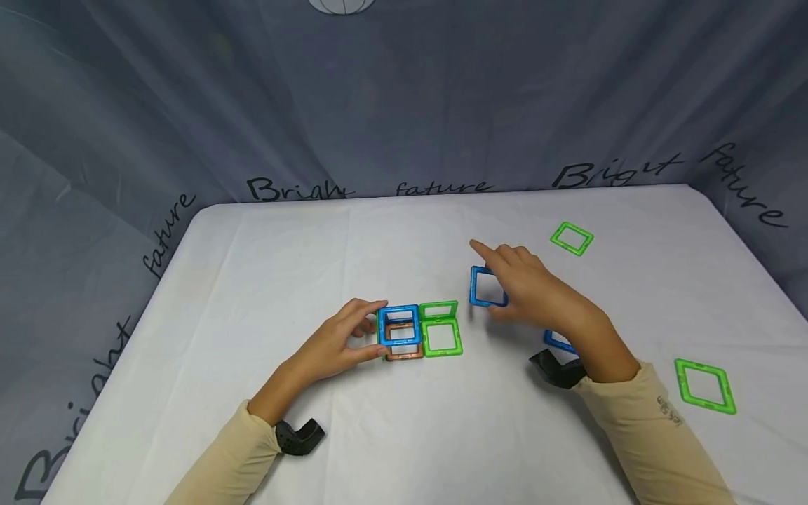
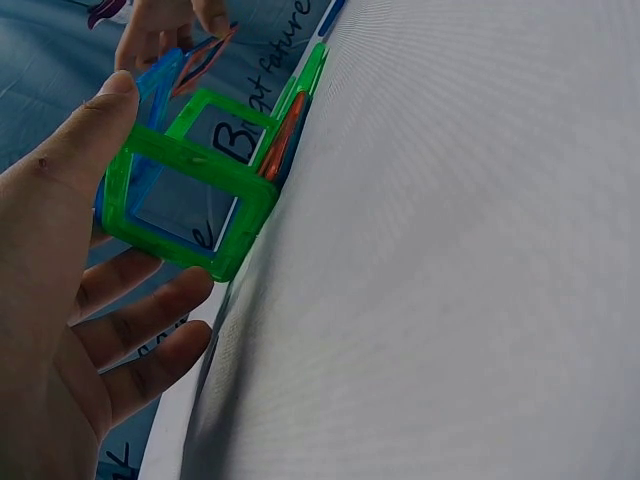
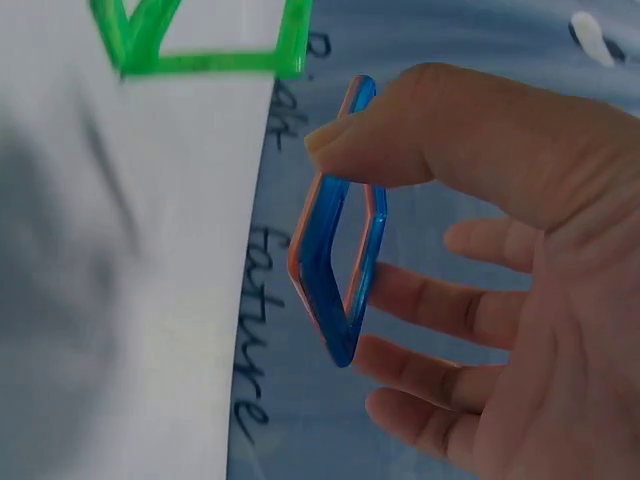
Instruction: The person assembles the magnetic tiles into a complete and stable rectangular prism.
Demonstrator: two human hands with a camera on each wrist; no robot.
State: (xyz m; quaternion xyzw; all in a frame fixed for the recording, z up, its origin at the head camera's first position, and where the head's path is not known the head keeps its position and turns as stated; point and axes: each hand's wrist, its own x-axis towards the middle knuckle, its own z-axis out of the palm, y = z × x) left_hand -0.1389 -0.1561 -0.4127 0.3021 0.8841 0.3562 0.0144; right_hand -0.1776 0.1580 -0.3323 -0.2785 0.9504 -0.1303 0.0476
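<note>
In the head view, my left hand [image 1: 334,345] holds a small box of square magnetic tiles between thumb and index finger. A blue tile [image 1: 417,325] tops that box, with an orange tile [image 1: 404,356] lower down. Its green side tile [image 2: 190,155] faces the left wrist camera. Joined on the right are a flat green tile [image 1: 443,353] and a raised green tile [image 1: 440,304] behind it. Off to the right, my right hand [image 1: 536,287] pinches a blue square tile [image 3: 318,235] above the table; an orange layer shows along one face.
One loose green tile [image 1: 587,245] lies at the back right, another green tile [image 1: 708,406] at the near right. Partly hidden beneath the right wrist is a blue tile [image 1: 558,343]. A grey curtain [image 1: 404,105] with handwriting borders the white table [image 1: 284,252].
</note>
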